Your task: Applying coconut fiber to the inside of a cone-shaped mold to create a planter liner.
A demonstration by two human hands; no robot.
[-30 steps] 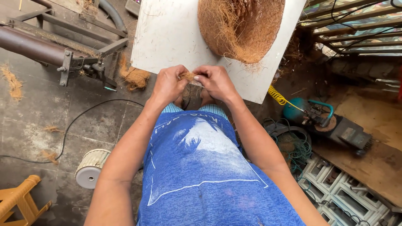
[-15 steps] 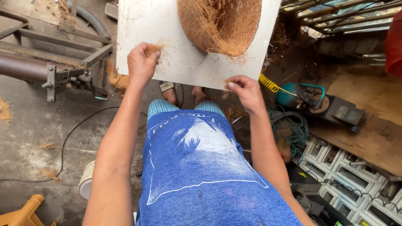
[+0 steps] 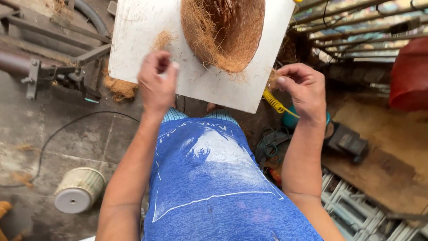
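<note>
A white board [image 3: 133,49] lies in front of me with a bowl-shaped mound of brown coir fibre [image 3: 227,31] on it. My left hand [image 3: 156,85] hovers over the board's near left part, fingers curled in with the thumb against them; I see nothing in it. A thin wisp of loose fibre [image 3: 161,39] lies on the board just beyond it. My right hand [image 3: 304,89] is off the board's right edge, fingers closed on a small tuft of fibre [image 3: 272,79]. A yellow coiled cord [image 3: 276,103] hangs just below that hand.
A metal frame and pipe [image 3: 40,67] stand at the left, with a fibre clump [image 3: 118,87] beside them. A white spool [image 3: 78,196] and a black cable [image 3: 67,129] lie on the concrete floor. A power tool [image 3: 345,140], wooden boards and metal racks are at the right.
My hands parted from the middle and spread to the board's two sides. The left hand now hangs above the board; the right has lifted off its edge with a tuft.
</note>
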